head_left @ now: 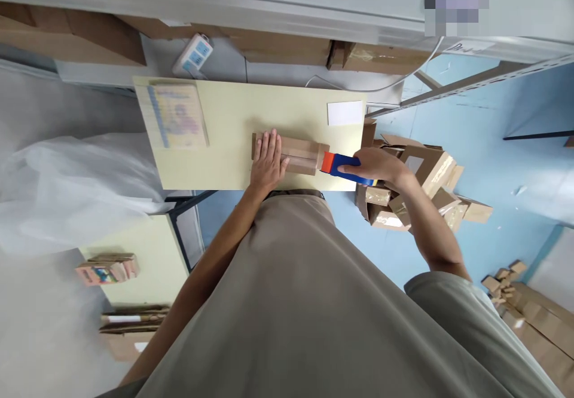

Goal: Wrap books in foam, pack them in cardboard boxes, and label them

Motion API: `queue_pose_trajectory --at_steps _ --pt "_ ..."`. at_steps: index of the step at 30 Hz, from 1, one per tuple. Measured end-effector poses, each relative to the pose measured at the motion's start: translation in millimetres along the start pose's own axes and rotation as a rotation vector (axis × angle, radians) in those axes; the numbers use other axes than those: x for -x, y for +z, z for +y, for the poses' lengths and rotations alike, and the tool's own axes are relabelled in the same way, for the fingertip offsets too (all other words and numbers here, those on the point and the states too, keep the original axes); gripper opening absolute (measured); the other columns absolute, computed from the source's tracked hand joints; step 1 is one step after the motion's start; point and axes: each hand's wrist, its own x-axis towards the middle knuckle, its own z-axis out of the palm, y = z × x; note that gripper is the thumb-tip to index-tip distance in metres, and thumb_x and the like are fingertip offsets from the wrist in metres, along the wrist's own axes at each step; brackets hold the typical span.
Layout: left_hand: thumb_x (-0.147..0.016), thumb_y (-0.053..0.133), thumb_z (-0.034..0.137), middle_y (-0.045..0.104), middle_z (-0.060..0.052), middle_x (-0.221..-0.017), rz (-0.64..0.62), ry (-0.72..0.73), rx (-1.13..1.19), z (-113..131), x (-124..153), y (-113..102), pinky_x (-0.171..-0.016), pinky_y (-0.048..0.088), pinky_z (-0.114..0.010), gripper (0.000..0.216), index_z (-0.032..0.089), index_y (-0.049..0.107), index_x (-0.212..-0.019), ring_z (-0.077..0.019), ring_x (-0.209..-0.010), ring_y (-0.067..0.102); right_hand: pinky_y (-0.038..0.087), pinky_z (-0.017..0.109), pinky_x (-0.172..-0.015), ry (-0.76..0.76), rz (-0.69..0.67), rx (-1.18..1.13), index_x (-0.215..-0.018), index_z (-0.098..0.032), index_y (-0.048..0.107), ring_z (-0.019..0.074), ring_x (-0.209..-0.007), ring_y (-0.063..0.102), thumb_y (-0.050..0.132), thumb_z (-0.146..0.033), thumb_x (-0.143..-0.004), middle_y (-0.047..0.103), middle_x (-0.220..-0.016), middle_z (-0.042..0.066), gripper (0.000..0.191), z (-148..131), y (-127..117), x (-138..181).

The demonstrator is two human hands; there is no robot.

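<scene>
A small brown cardboard box point(301, 154) lies on the pale yellow table point(233, 108), with a seam running along its top. My left hand point(268, 162) rests flat on the box's left end, fingers stretched out. My right hand point(379, 165) is closed around a blue-and-orange tape dispenser point(343, 166). Its orange end meets the right end of the box. Parts of the dispenser are hidden under my fingers.
A stack of printed sheets point(179, 116) and a white card point(345, 113) lie on the table. Behind it is a power strip point(194, 55) with a cable. Cardboard boxes point(426, 174) are heaped on the floor at right; plastic sheeting point(81, 189) is at left.
</scene>
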Motion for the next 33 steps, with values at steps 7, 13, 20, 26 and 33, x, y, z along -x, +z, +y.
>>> queue_pose_trajectory --at_steps 7,13,20,26,33 --pt "-0.116 0.034 0.061 0.022 -0.023 -0.19 0.014 0.006 0.012 0.5 -0.6 2.5 -0.147 0.004 -0.062 0.087 0.002 0.029 -0.181 -0.0381 -0.18 0.009 0.05 0.036 -0.073 0.126 0.059 0.162 -0.095 -0.014 0.079 0.0289 -0.082 0.075 0.063 -0.069 -0.108 0.077 -0.084 0.016 0.059 23.3 11.5 -8.2" --pt "-0.117 0.033 0.06 0.021 -0.023 -0.19 0.014 0.021 -0.006 0.5 0.0 2.5 -0.147 0.004 -0.063 0.087 0.002 0.027 -0.181 -0.0384 -0.18 0.008 0.059 0.038 -0.093 0.216 0.149 0.222 -0.131 -0.008 0.078 0.0381 -0.122 0.078 0.066 -0.06 -0.11 0.081 -0.125 0.027 0.057 -7.5 35.2 -40.2" --pt "-0.117 0.031 0.056 0.019 -0.023 -0.19 0.017 0.027 -0.051 -12.7 5.8 -2.1 -0.147 0.006 -0.063 0.085 0.0 0.026 -0.181 -0.0383 -0.18 0.008 0.06 0.037 -0.094 0.185 0.217 0.221 -0.131 -0.011 0.079 0.0362 -0.121 0.079 0.062 -0.053 -0.114 0.082 -0.126 0.025 0.049 -44.1 56.1 -50.6" --pt "-0.117 0.029 0.056 0.019 -0.024 -0.19 0.032 -0.007 -0.104 -43.9 21.6 -15.7 -0.147 0.007 -0.063 0.086 -0.001 0.026 -0.18 -0.0374 -0.18 0.006 0.057 0.034 -0.085 0.164 0.242 0.215 -0.127 -0.011 0.079 0.033 -0.112 0.081 0.06 -0.052 -0.115 0.082 -0.124 0.024 0.046 -78.3 66.0 -62.2" --pt "-0.116 0.028 0.055 0.018 -0.026 -0.189 0.028 -0.087 -0.138 -75.8 37.7 -36.1 -0.147 0.008 -0.064 0.087 -0.003 0.025 -0.18 -0.0378 -0.18 0.004 0.056 0.036 -0.084 0.142 0.279 0.216 -0.125 -0.009 0.077 0.0347 -0.11 0.081 0.058 -0.049 -0.116 0.082 -0.121 0.026 0.045 -120.7 77.0 -80.6"
